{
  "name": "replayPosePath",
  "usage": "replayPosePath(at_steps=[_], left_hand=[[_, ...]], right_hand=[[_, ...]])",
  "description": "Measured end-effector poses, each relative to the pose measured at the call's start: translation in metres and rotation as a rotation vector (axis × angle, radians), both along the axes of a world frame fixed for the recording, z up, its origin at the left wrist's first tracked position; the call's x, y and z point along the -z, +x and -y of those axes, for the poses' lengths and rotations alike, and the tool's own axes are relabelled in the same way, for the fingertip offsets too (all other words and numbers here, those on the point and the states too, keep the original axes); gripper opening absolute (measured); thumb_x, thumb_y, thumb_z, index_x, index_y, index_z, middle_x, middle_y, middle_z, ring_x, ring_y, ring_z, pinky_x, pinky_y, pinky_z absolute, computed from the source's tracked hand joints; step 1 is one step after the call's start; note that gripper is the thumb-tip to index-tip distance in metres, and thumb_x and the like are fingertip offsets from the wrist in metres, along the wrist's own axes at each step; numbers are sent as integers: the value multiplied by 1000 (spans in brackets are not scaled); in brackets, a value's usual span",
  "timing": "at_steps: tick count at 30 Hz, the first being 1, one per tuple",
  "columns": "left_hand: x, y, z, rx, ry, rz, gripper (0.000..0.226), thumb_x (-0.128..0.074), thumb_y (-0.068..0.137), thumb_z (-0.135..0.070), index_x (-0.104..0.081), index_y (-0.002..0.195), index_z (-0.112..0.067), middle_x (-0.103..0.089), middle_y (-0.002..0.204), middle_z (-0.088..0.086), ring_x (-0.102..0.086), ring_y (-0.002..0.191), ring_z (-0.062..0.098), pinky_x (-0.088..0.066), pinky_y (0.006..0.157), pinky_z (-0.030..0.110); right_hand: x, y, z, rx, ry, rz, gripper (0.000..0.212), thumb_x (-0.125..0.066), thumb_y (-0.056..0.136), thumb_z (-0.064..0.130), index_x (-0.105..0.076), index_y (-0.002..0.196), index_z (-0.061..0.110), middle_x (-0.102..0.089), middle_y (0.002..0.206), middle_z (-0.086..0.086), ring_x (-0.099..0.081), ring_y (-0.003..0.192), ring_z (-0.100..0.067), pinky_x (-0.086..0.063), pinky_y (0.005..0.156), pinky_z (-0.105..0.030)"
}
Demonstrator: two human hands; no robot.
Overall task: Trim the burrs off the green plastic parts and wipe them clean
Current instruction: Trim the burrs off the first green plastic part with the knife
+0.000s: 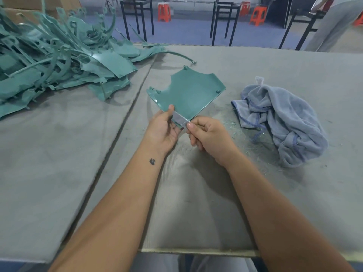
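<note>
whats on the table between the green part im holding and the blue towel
In the head view, only bare grey table with a scatter of fine pale trimmings lies between the green part and the blue towel.

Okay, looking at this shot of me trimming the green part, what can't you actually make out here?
Head view only:
- Blade: its cutting edge is blurred, its handle buried in the right hand.
- Green part: near corner covered by the left hand.
- Cloth tag: print too small.
- Parts pile: cut off at the left edge.

Smooth, faintly glossy green plastic panel (pixel 188 93); dull grey metal blade (pixel 179 118) against it; soft blue terry cloth (pixel 282 118); matt, felt-like grey bench (pixel 59 154).
</note>
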State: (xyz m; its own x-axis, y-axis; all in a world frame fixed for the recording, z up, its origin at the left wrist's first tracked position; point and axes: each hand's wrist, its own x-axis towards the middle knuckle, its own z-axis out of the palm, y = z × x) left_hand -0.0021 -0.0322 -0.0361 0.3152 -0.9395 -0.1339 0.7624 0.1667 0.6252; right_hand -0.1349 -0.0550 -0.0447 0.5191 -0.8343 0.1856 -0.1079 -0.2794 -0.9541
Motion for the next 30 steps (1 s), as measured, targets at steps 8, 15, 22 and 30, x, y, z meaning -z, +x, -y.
replayPosePath(at_steps=[8, 15, 22, 30], left_hand=[[-1, 5, -3, -15, 2, -21, 33, -38, 104, -10, -50, 133, 0, -70, 105, 14, -72, 83, 23, -58, 60, 30], [0, 9, 0, -40, -6, 13, 33, -38, 105, -18, -50, 135, -12, -69, 115, 8, -70, 91, 20, -59, 63, 30], [-3, 9, 0, -32, -57, 79, 19, -49, 99, -8, -60, 113, -14, -73, 103, 6, -72, 87, 20, -59, 64, 31], [0, 5, 4, -132, -30, 320, 22, -55, 93, 4, -63, 106, -12, -76, 95, 0, -73, 88, 17, -60, 70, 30]], right_hand=[[-1, -5, 7, 133, 161, 294, 26, -49, 101, 15, -55, 76, 15, -50, 50, 4, -32, 41, -7, -26, 41, -19], [-10, -10, 2, 139, 75, 180, 44, -39, 100, 34, -73, 89, 10, -60, 70, 6, -40, 61, -10, -36, 61, -18], [-16, -15, 5, 379, -232, 52, 22, -49, 99, 16, -51, 84, 31, -54, 74, 9, -48, 61, 0, -39, 60, -17], [-26, -20, 4, 347, 33, 367, 38, -38, 99, 36, -65, 80, 18, -38, 57, 1, -33, 51, -7, -29, 51, -18]])
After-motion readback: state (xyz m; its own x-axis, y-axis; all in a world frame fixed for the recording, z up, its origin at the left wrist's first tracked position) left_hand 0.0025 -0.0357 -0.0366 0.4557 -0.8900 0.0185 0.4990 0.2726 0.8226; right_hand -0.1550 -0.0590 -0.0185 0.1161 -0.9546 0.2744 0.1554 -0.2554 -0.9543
